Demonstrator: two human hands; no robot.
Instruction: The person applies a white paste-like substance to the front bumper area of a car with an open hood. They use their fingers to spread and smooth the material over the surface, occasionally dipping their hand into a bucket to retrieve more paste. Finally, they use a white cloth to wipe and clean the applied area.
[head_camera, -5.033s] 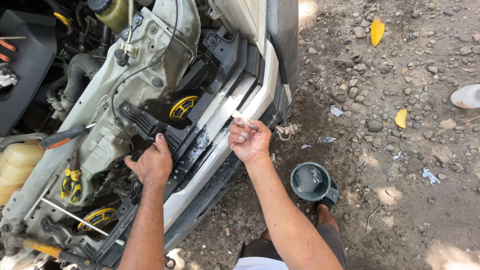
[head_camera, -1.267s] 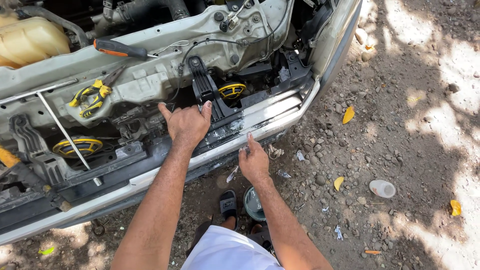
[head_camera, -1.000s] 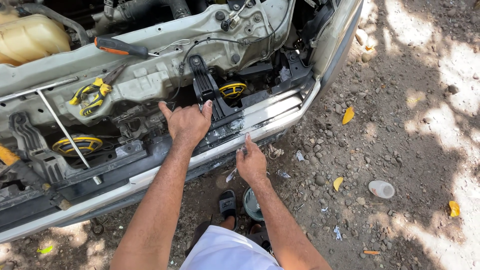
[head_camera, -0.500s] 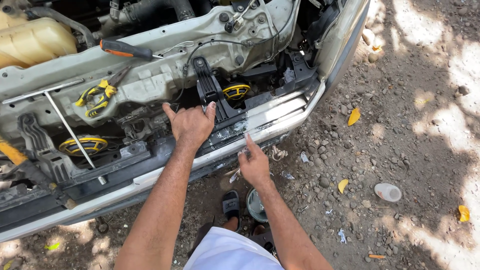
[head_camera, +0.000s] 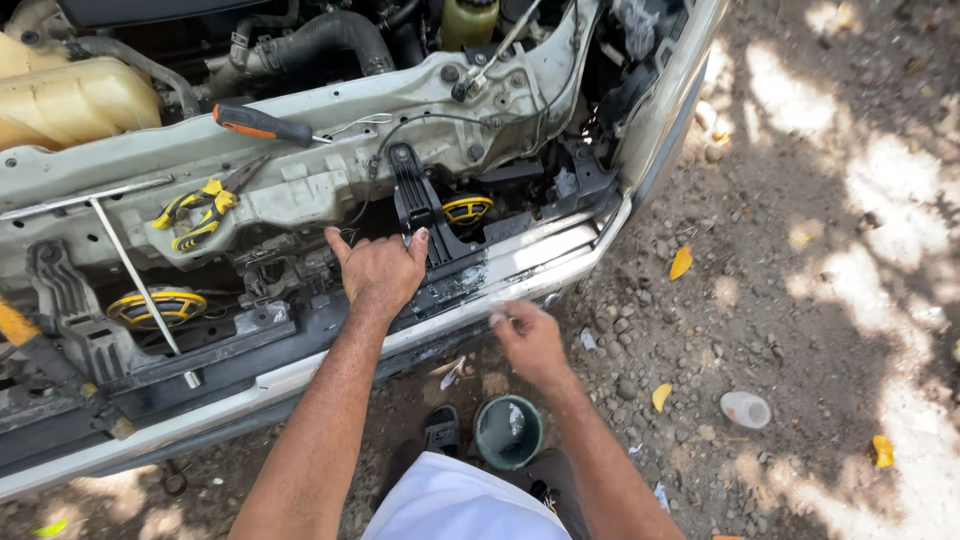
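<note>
My left hand (head_camera: 378, 272) lies flat, fingers spread, on the black plastic carrier (head_camera: 300, 335) behind the car's pale front bumper bar (head_camera: 545, 262). Just past its fingertips are a black upright latch bracket (head_camera: 410, 195) and a yellow horn disc (head_camera: 467, 208). My right hand (head_camera: 525, 338) is blurred, just below the bumper's lower edge, fingers pinched on a small pale object (head_camera: 499, 316) whose kind I cannot make out.
On the pale crossmember lie an orange-and-black screwdriver (head_camera: 265, 125) and yellow-handled pliers (head_camera: 195, 210). A thin metal rod (head_camera: 130, 275) slants down at left, past a second yellow horn (head_camera: 155, 305). A dark round bowl (head_camera: 508, 432) sits by my sandalled foot (head_camera: 441, 430) on gravel.
My right hand has dropped slightly away from the bumper edge and is now blurred with motion. My left hand has stayed on the black carrier. The view has shifted a little.
</note>
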